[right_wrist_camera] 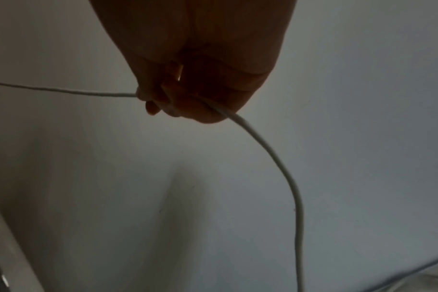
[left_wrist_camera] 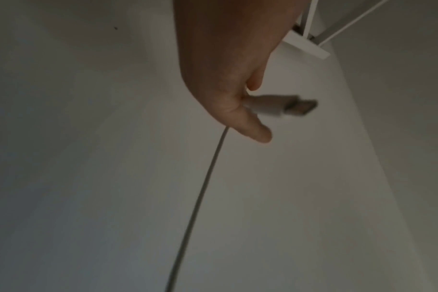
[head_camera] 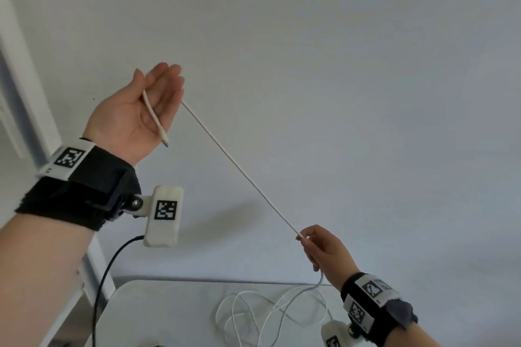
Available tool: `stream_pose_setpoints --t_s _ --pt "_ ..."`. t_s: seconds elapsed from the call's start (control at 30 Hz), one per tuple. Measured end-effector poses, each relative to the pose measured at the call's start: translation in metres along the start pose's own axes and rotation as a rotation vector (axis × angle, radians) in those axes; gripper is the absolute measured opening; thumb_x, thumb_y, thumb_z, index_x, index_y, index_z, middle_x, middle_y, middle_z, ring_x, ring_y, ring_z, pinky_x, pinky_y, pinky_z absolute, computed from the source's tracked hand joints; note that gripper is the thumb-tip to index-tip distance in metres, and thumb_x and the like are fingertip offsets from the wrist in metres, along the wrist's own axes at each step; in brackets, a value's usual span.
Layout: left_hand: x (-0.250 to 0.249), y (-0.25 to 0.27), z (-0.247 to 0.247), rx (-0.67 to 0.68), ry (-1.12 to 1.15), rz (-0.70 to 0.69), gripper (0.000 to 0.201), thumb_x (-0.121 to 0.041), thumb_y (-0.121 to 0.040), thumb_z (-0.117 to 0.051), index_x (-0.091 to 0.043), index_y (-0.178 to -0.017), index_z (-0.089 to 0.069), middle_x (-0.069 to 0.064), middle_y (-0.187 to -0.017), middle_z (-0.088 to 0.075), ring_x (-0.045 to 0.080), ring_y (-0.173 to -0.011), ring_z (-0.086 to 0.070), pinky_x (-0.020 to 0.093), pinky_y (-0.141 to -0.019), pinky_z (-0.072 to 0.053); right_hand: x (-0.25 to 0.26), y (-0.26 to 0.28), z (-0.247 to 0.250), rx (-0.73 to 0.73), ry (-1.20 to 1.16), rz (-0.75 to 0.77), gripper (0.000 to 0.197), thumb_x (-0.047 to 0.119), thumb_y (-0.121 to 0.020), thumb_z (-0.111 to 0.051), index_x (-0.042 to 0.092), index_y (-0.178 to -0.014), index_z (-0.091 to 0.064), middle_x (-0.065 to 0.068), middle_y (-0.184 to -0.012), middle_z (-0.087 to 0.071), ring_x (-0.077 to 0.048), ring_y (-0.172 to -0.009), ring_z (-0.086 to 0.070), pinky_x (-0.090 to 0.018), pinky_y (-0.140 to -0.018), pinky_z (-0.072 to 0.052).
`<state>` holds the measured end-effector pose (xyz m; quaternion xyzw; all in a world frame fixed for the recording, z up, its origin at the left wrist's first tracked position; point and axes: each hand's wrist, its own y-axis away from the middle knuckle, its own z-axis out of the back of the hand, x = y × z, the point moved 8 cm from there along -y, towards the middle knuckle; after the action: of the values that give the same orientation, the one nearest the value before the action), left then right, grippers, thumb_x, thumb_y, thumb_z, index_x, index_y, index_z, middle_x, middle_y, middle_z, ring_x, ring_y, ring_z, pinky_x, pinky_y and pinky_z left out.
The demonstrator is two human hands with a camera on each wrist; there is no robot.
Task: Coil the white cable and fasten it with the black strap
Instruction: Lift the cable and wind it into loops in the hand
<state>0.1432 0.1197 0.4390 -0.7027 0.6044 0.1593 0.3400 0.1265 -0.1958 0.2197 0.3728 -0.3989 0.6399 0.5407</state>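
The white cable [head_camera: 239,169] runs taut through the air between my two hands. My left hand [head_camera: 146,110], raised at the upper left, pinches it near one end, and the plug end [head_camera: 165,144] sticks out below the palm. The plug [left_wrist_camera: 285,106] shows beside my left hand [left_wrist_camera: 240,102] in the left wrist view. My right hand [head_camera: 321,245], lower right, grips the cable further along. From my right hand [right_wrist_camera: 188,98] the cable [right_wrist_camera: 283,171] drops down. Loose loops [head_camera: 270,313] lie on the white table [head_camera: 169,304]. No black strap is visible.
A plain white wall [head_camera: 338,65] fills most of the view. A white frame or shelf post [head_camera: 25,87] stands at the far left. A black lead [head_camera: 104,284] hangs from the left wrist camera down past the table's left edge.
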Motion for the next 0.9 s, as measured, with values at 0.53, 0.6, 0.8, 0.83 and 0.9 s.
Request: stream_pose_setpoints --t_s 0.53,0.6,0.8,0.83,0.9 --pt "0.05 0.014 -0.001 0.124 -0.361 0.151 0.031 -0.03 -0.093 -0.044 -0.018 -0.115 -0.062 0.005 -0.127 -0.062 0.021 -0.114 -0.062 0.035 -0.097 -0.05 0.093 0.02 0.0 0.099 0.687 0.311 0.013 0.029 -0.088 -0.054 0.025 -0.084 -0.066 0.015 -0.055 -0.048 -0.002 -0.057 -0.048 -0.013 -0.058 -0.037" --pt "0.058 0.018 -0.003 0.133 -0.398 0.173 0.032 -0.029 -0.093 -0.043 -0.017 -0.118 -0.06 0.007 -0.129 -0.061 0.022 -0.115 -0.061 0.037 -0.1 -0.045 0.115 0.024 -0.004 0.102 0.75 0.4 0.015 0.031 -0.089 -0.052 0.026 -0.087 -0.066 0.011 -0.066 -0.056 -0.006 -0.064 -0.052 -0.024 -0.064 -0.046" --pt "0.085 0.036 -0.01 0.185 -0.531 0.281 0.037 -0.032 -0.087 -0.049 -0.02 -0.121 -0.06 0.009 -0.131 -0.06 0.026 -0.114 -0.061 0.043 -0.102 -0.043 0.184 0.033 -0.013 0.1 0.763 0.652 0.019 0.034 -0.089 -0.048 0.026 -0.089 -0.065 0.006 -0.077 -0.064 -0.015 -0.069 -0.058 -0.033 -0.061 -0.05" --pt "0.088 0.039 -0.011 0.201 -0.555 0.302 0.039 -0.034 -0.084 -0.052 -0.021 -0.119 -0.061 0.009 -0.129 -0.062 0.027 -0.112 -0.062 0.045 -0.102 -0.043 0.195 0.033 -0.013 0.095 0.752 0.68 0.022 0.036 -0.088 -0.045 0.027 -0.089 -0.065 0.006 -0.078 -0.064 -0.015 -0.07 -0.059 -0.034 -0.061 -0.05" --pt "0.096 0.048 -0.016 0.241 -0.598 0.34 0.04 -0.037 -0.08 -0.054 -0.024 -0.116 -0.064 0.007 -0.124 -0.066 0.031 -0.11 -0.063 0.048 -0.102 -0.043 0.216 0.034 -0.012 0.069 0.725 0.731 0.026 0.04 -0.087 -0.042 0.027 -0.088 -0.064 0.006 -0.076 -0.062 -0.015 -0.068 -0.058 -0.036 -0.06 -0.05"
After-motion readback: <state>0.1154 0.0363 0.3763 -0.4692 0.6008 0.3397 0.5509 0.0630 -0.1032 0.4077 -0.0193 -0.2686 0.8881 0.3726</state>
